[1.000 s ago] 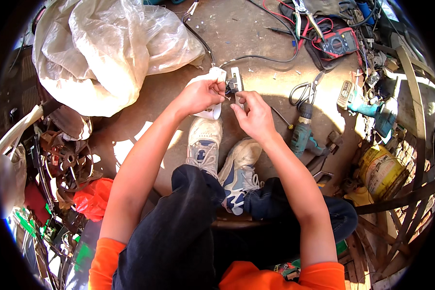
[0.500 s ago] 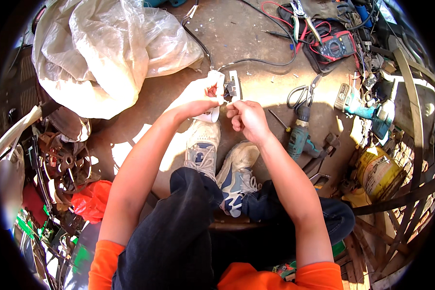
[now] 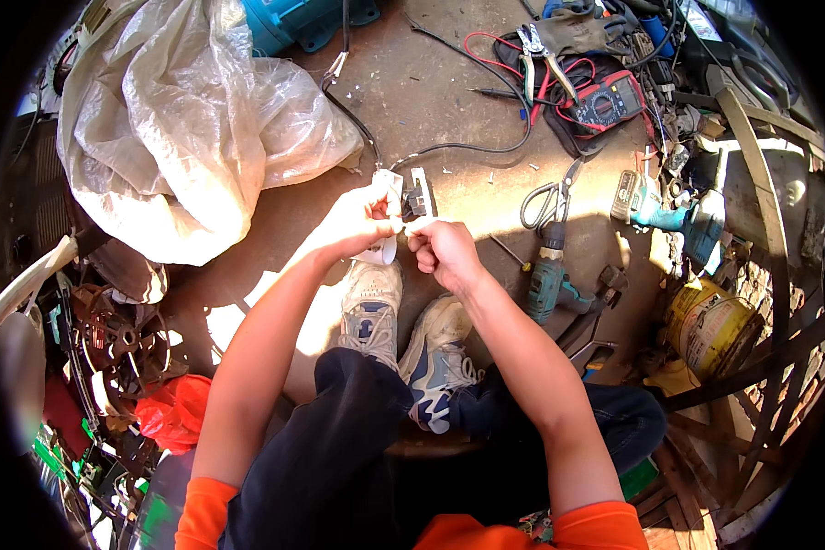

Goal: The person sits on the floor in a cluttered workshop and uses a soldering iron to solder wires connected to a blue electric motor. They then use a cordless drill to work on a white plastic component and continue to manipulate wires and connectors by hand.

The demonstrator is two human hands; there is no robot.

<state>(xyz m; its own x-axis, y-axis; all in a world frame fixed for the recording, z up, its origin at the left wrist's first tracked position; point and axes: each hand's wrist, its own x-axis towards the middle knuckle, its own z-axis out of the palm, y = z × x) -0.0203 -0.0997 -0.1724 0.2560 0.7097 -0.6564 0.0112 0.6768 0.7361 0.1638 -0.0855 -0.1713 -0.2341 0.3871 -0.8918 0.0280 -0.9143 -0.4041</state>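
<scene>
My left hand (image 3: 353,223) and my right hand (image 3: 449,252) meet above my shoes, each with fingertips pinched together. A small pale bit shows between the two pinches, too small to make out. Close by the fingertips is a white, narrow electrical fitting with a black block (image 3: 419,195) on it. A white flat piece (image 3: 390,185) shows behind my left fingers, and a rounded white part (image 3: 380,251) below that hand. From the fitting's far end a black cable (image 3: 472,115) loops away to the right. My fingers partly hide these parts.
A translucent plastic sheet (image 3: 174,137) lies at left, with a teal motor (image 3: 298,20) behind it. Right are wire-stripping pliers (image 3: 545,64), a multimeter (image 3: 610,103), scissors (image 3: 550,206), a drill (image 3: 550,284), another teal power tool (image 3: 674,218) and a yellow bucket (image 3: 710,325).
The view has shifted, so everything sits lower and a little left, and more of the teal motor shows. Both hands keep the same pinch beside the white fitting.
</scene>
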